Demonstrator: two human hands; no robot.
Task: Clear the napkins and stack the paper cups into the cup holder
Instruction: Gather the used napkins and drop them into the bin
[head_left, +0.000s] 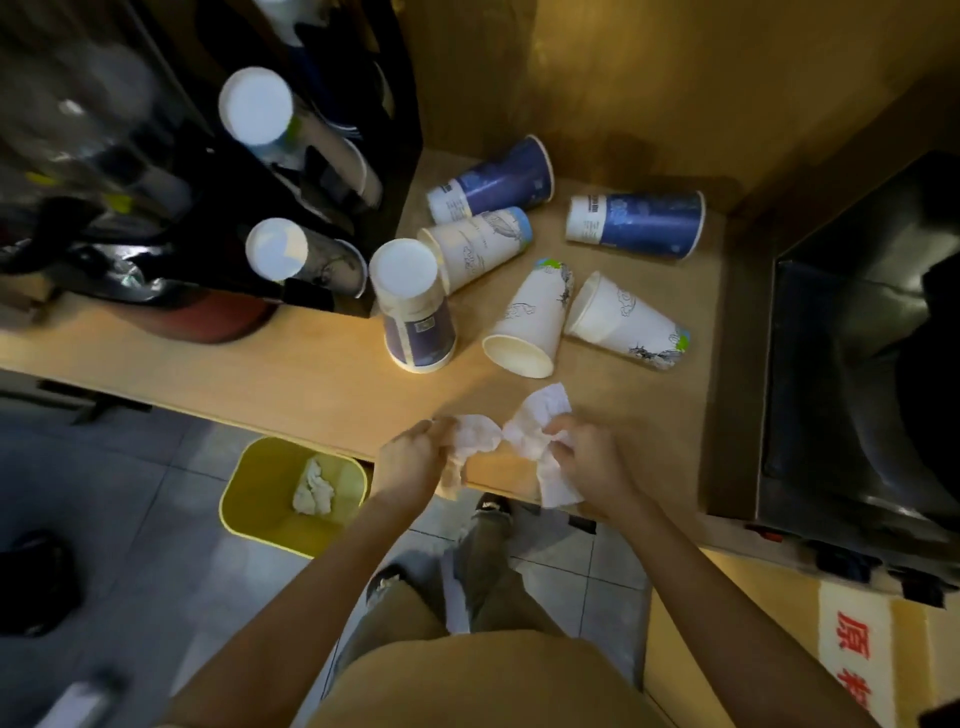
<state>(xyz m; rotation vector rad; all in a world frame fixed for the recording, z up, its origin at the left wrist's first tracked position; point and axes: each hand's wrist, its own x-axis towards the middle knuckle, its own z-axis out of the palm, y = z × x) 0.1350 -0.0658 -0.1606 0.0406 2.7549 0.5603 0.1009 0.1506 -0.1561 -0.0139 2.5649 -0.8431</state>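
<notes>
Left hand (410, 460) and right hand (589, 457) (both arms outstretched) are clenched; knuckles up.

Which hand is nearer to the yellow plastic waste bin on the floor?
Left. The left hand is just right of the yellow plastic waste bin; the right hand is farther right.

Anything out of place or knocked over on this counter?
Yes. Five paper cups lie tipped on their sides on the counter; a sixth stands upside down beside the holder. Both hands grip crumpled napkins.
</notes>
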